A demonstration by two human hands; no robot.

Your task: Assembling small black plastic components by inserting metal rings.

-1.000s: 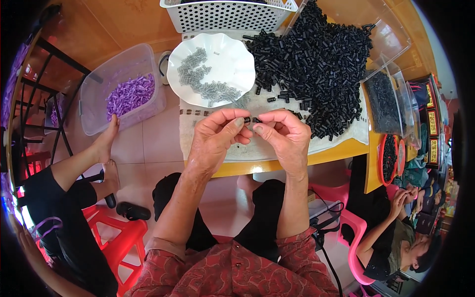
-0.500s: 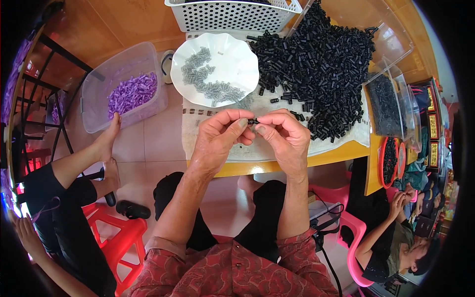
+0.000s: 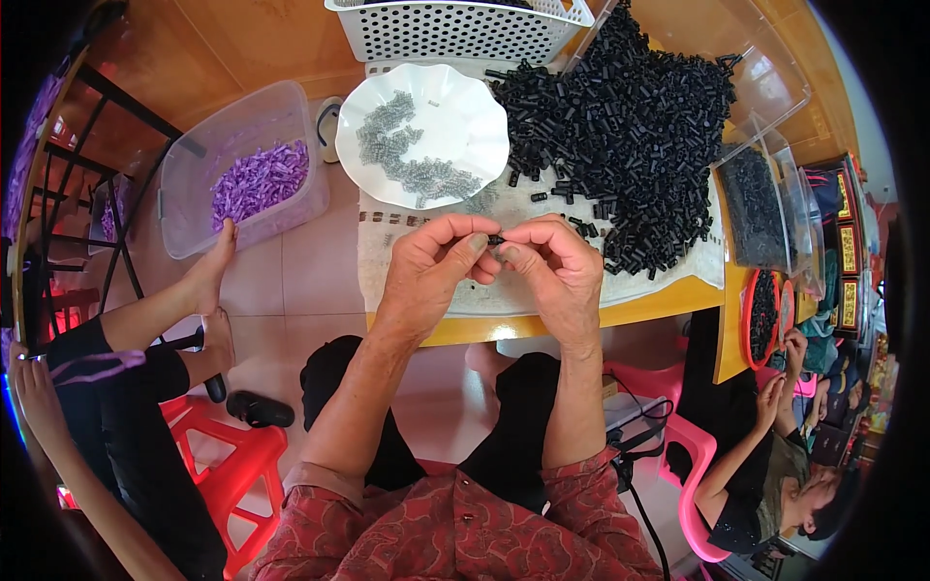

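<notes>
My left hand [image 3: 432,269] and my right hand [image 3: 554,271] meet over the near edge of the table. Thumb and fingers of both pinch a small black plastic tube [image 3: 495,241] between them, mostly covered by the fingertips. Just beyond them, a white scalloped dish [image 3: 455,121] holds many small metal springs [image 3: 389,136], and a few springs lie on the cloth beside it. A large heap of black plastic tubes [image 3: 630,145] spreads to the right of the dish, with stray ones close to my right fingers.
A pale cloth [image 3: 465,300] covers the yellow table. Behind stands a white perforated basket [image 3: 455,34]. Clear bins [image 3: 756,208] and a red round basket [image 3: 759,315] sit right. On the left floor are a clear tub [image 3: 184,198] of purple pieces and a red stool [image 3: 237,474]. People sit on both sides.
My fingertips have drawn slightly closer together around the black tube. At left, another person's hand has risen with a purple strip. The person at right has moved a hand toward the red basket.
</notes>
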